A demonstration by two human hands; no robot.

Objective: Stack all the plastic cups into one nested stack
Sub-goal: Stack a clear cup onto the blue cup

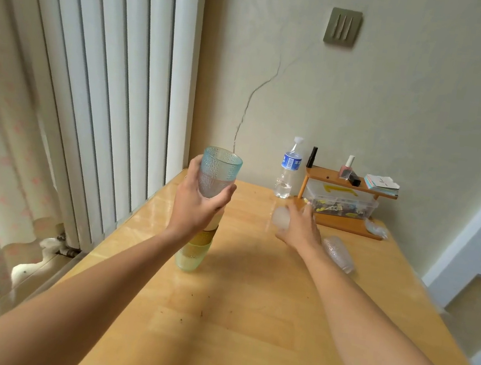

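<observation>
A nested stack of plastic cups point(194, 249) stands on the wooden table point(246, 319), green at the bottom, yellow and amber above. My left hand point(197, 204) grips the upper part of the stack, and a textured blue cup point(219, 170) sticks out of the hand at the top. My right hand point(300, 227) is closed around a pale frosted cup point(281, 217) lying on its side, blurred by motion. Just right of that wrist, another clear textured cup point(341, 254) lies on its side on the table.
At the back of the table stand a water bottle point(287, 170) and a small wooden shelf point(349, 195) with small bottles, cards and a clear box of small items. A radiator point(108, 90) runs along the left; the table's right edge drops to the floor.
</observation>
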